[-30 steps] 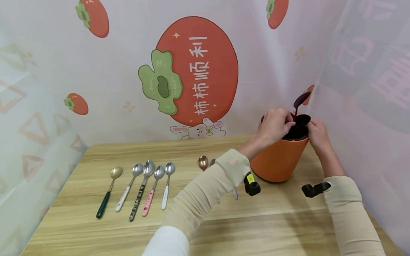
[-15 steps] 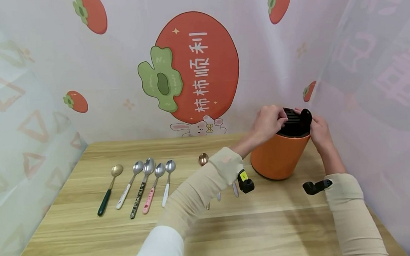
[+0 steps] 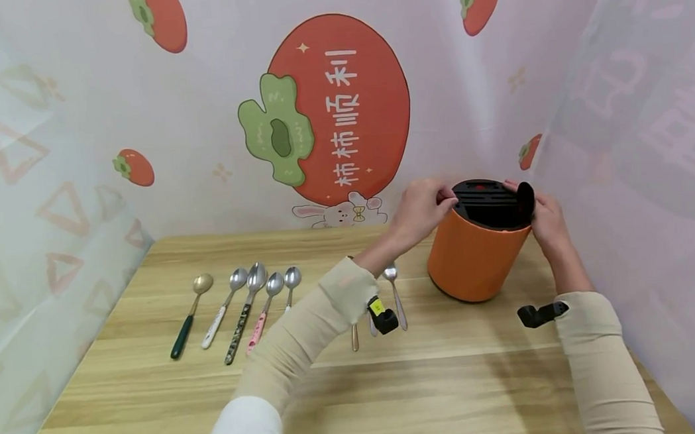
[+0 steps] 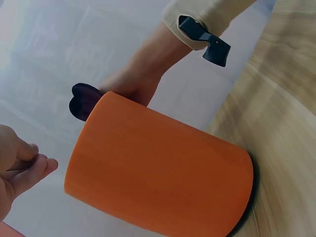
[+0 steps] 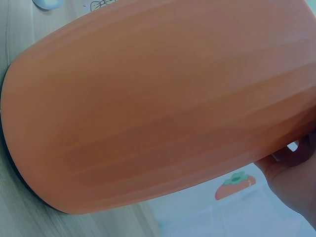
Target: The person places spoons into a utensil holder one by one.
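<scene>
An orange utensil holder [image 3: 475, 255] with a black slotted top [image 3: 479, 194] stands at the right of the table. My right hand [image 3: 551, 224] grips its rim on the right side, fingers partly hidden behind it. Beside those fingers a dark spoon [image 3: 525, 199] rises from the holder. The left wrist view gives its purple-black bowl [image 4: 85, 101] a notched outline, perhaps two bowls overlapping. Just left of the rim, my left hand [image 3: 421, 206] hovers apart from the holder with loosely bent fingers and nothing visible in them.
On the left lies a row of several spoons, among them one with a green handle [image 3: 181, 335] and one with a black patterned handle [image 3: 238, 333]. Nearer the middle, a silver spoon [image 3: 397, 300] and others are partly covered by the left forearm. Printed cloth walls enclose the table [image 3: 394, 400].
A purple spoon held up by the left hand has gone down into the holder, and the left hand has let go and drawn back leftward. The right hand stays at the rim.
</scene>
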The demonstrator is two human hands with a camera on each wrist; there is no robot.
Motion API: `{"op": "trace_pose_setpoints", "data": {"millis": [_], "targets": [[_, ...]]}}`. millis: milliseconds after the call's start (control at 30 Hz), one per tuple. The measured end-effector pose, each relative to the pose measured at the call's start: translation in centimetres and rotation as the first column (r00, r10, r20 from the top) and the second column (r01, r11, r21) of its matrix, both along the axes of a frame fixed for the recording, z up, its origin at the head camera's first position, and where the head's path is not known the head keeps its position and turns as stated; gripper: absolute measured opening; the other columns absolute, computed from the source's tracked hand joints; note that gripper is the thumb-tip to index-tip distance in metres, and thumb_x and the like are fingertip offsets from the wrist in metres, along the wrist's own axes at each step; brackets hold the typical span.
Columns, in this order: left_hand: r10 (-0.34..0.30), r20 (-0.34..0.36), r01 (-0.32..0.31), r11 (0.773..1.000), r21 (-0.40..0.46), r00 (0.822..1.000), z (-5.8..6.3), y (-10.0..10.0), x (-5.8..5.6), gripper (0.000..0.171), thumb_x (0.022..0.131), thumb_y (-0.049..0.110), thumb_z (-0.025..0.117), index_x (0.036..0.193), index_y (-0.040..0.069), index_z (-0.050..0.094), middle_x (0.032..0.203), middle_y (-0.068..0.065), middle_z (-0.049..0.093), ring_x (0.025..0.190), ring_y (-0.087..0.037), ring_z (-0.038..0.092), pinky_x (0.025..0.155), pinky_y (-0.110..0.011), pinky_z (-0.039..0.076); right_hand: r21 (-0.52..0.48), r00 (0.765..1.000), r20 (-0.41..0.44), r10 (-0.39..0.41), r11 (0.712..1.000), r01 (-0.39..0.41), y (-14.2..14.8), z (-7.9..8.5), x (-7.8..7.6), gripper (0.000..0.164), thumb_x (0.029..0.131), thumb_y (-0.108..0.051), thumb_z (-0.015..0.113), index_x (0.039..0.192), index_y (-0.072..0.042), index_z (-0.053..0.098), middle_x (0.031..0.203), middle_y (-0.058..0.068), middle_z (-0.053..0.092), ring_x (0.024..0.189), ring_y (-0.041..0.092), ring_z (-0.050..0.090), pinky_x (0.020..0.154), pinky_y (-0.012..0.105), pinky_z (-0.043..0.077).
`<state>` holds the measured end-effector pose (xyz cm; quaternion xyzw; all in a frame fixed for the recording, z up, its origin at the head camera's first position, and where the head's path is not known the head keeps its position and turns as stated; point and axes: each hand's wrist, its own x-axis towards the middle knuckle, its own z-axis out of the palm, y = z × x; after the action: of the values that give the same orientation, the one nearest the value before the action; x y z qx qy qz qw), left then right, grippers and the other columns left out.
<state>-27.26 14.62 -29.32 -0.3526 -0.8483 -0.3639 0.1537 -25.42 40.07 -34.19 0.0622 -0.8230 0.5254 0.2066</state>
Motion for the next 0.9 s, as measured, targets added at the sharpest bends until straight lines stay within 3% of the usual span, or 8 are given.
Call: {"op": "trace_pose_setpoints", "data": {"millis": [567, 800, 900], "targets": [[0.037, 0.023, -0.039, 0.997, 0.062, 0.999, -2.7, -6.7, 1.9, 0.008, 0.086, 0.015, 0.066, 0.085, 0.008, 0.069, 0.072, 0.003, 0.067, 0.063, -0.003, 0.058, 0.060, -0.012, 0.047, 0.052, 0.997, 0.077, -0.021, 0.998, 0.017, -0.1, 1.2, 0.5, 0.056, 0.101, -0.040, 0.030, 0.132, 0.003, 0.048, 0.135, -0.013, 0.051, 0.127, 0.002, 0.040, 0.093, 0.002, 0.029], [0.063, 0.056, -0.069, 0.993, 0.096, 0.996, -4.8, -8.9, 2.8, 0.005, 0.087, 0.013, 0.065, 0.085, 0.008, 0.067, 0.074, 0.002, 0.067, 0.064, -0.002, 0.060, 0.060, -0.012, 0.049, 0.033, 0.999, 0.049, -0.006, 0.999, 0.005, -1.9, 2.4, 2.1, 0.057, 0.101, -0.038, 0.031, 0.129, 0.009, 0.048, 0.131, -0.015, 0.054, 0.125, 0.002, 0.042, 0.091, 0.001, 0.030], [0.093, 0.081, -0.100, 0.992, 0.081, 0.992, -5.8, -9.9, 3.0, 0.005, 0.087, 0.011, 0.065, 0.086, 0.007, 0.066, 0.076, 0.000, 0.067, 0.066, -0.003, 0.062, 0.061, -0.012, 0.050, 0.029, 0.999, 0.046, -0.003, 1.000, 0.002, -1.8, 2.2, 2.0, 0.057, 0.101, -0.038, 0.032, 0.130, 0.009, 0.047, 0.133, -0.014, 0.053, 0.126, 0.002, 0.042, 0.092, 0.001, 0.030]]}}
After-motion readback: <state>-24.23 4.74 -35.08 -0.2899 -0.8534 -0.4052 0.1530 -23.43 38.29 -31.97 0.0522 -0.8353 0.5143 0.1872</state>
